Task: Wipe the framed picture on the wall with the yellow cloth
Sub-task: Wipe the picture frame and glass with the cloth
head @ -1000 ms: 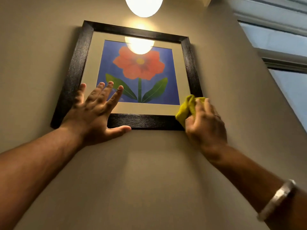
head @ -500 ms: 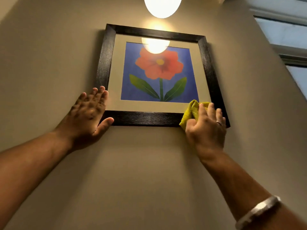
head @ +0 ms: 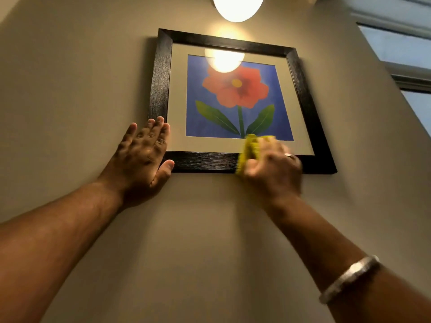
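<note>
A framed picture [head: 161,73] with a black frame hangs on the beige wall; it shows a red flower on blue behind glass. My left hand [head: 142,157] lies flat with fingers spread over the frame's lower left corner. My right hand [head: 272,169], blurred by motion, presses the bunched yellow cloth [head: 248,151] against the glass and the bottom rail, right of the middle. A ring and a silver bangle are on that hand and arm. The hand hides most of the cloth.
A glowing round lamp [head: 238,5] hangs right above the frame and reflects in the glass. A window [head: 396,45] with a grey frame is on the wall at the upper right. Bare wall [head: 198,229] surrounds the picture.
My right hand has slid the cloth leftward along the bottom of the picture, away from the lower right corner. My left hand stays at the lower left corner. The view has shifted.
</note>
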`<state>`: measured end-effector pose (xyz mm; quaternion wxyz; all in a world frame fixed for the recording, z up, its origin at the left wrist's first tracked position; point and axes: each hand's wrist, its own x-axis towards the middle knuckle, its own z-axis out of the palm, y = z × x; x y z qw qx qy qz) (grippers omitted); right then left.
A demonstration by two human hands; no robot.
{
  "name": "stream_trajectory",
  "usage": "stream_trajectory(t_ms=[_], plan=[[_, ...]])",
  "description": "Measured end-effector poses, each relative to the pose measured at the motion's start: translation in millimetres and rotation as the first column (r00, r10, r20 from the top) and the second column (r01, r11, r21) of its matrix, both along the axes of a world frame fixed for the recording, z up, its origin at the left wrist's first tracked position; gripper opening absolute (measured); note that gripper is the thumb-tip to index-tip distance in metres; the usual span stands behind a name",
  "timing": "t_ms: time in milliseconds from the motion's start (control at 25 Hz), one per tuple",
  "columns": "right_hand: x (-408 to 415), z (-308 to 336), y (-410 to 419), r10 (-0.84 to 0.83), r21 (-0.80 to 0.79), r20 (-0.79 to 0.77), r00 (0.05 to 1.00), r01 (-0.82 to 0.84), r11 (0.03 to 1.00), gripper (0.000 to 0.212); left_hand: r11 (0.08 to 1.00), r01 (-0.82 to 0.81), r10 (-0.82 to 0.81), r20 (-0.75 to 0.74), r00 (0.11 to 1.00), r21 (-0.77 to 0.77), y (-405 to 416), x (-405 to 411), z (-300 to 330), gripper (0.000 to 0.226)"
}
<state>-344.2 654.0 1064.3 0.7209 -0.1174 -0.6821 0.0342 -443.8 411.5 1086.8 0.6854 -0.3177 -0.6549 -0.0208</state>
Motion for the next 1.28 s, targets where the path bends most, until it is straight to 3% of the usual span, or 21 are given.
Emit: stream_trajectory(t_ms=[80,160,240,320,400,440,480,520,560,640,680,720,760,800,880,920,1000,1080,1160,1280], plan=[[-26.0,4.7,-49.5,0.065,0.415,0.116,0.991,-0.108,0.904,0.05,1.0,0.006,-0.007,-0.014,1.0,-0.028,-2.1,0.1,2.5,0.078],[-28.6,8.3,-56.4,0.055,0.609,0.225,0.973,-0.185,0.772,0.055,0.999,-0.021,0.02,-0.02,1.0,-0.049,-6.6,-1.0,3.5,0.077],[-11.1,12.3,-3.0,0.032,0.546,0.218,0.975,-0.149,0.825,0.06,0.998,-0.027,0.027,-0.011,1.0,-0.047,-7.3,-1.1,4.7,0.078],[15.1,9.7,73.6,0.008,0.216,0.149,0.989,-0.04,0.975,0.065,0.998,-0.036,0.037,0.007,0.999,-0.049,-4.8,0.6,4.7,0.078],[40.6,8.8,124.9,-0.007,-0.149,0.028,1.0,0.011,0.989,0.065,0.998,-0.048,0.049,0.011,0.999,-0.026,-4.2,0.9,2.0,0.078],[41.3,8.3,128.1,-0.008,-0.236,0.006,1.0,0.009,0.972,0.065,0.998,-0.057,0.057,0.009,0.998,-0.019,-3.9,1.0,1.6,0.078],[36.0,8.5,118.7,0.014,-0.234,0.012,1.0,-0.011,0.972,0.066,0.998,-0.069,0.069,0.009,0.998,-0.015,-2.0,1.0,1.3,0.077],[26.7,8.7,100.4,0.044,-0.113,0.032,0.999,-0.041,0.993,0.068,0.997,-0.082,0.082,0.004,0.997,-0.011,-1.6,0.6,1.7,0.076],[14.6,7.3,77.8,0.062,0.115,0.072,0.995,-0.07,0.991,0.07,0.995,-0.099,0.099,-0.004,0.995,-0.007,-2.9,-0.2,2.1,0.075],[-7.5,0.2,38.1,-0.012,0.594,0.209,0.978,-0.117,0.796,0.063,0.989,-0.145,0.145,-0.008,0.989,0.005,-6.6,-2.2,1.1,0.074],[-6.2,10.0,35.7,-0.069,0.73,0.237,0.969,-0.131,0.67,0.058,0.985,-0.172,0.172,-0.01,0.985,0.007,-7.6,-2.3,0.9,0.073],[1.0,32.1,46.7,-0.104,0.782,0.237,0.966,-0.126,0.61,0.053,0.98,-0.199,0.199,-0.01,0.98,0.007,-7.5,-1.9,1.3,0.072],[10.8,56.1,67.9,-0.13,0.746,0.213,0.968,-0.075,0.662,0.049,0.974,-0.227,0.227,-0.01,0.974,0.004,-7.3,-0.8,2.0,0.072],[21.9,81.6,95.8,-0.137,0.63,0.187,0.973,-0.012,0.776,0.046,0.966,-0.257,0.257,-0.005,0.966,0.002,-6.8,1.5,2.4,0.072],[50.3,119.5,151.5,-0.041,0.25,0.192,0.981,-0.009,0.968,0.054,0.951,-0.308,0.308,0.012,0.951,0.002,-6.9,5.2,1.8,0.075],[56.7,121.3,166.0,0.019,0.135,0.205,0.979,-0.047,0.99,0.058,0.944,-0.33,0.33,0.025,0.944,0.011,-4.1,6.9,0.7,0.076],[45.0,97.8,153.2,0.047,0.23,0.221,0.974,-0.099,0.968,0.058,0.935,-0.352,0.35,0.066,0.934,0.03,-0.6,11.2,-1.1,0.078],[22.4,49.9,115.9,0.115,0.44,0.275,0.955,-0.231,0.868,0.061,0.922,-0.385,0.378,0.121,0.918,0.034,3.2,18.6,-3.3,0.079],[9.8,7.6,83.8,0.088,0.578,0.293,0.952,-0.249,0.777,0.07,0.891,-0.452,0.435,0.201,0.877,0.042,7.9,29.3,-5.8,0.082],[19.8,3.6,65.2,0.025,0.554,0.37,0.929,-0.242,0.796,0.074,0.829,-0.558,0.526,0.309,0.792,0.019,16.7,44.7,-0.3,0.075]])
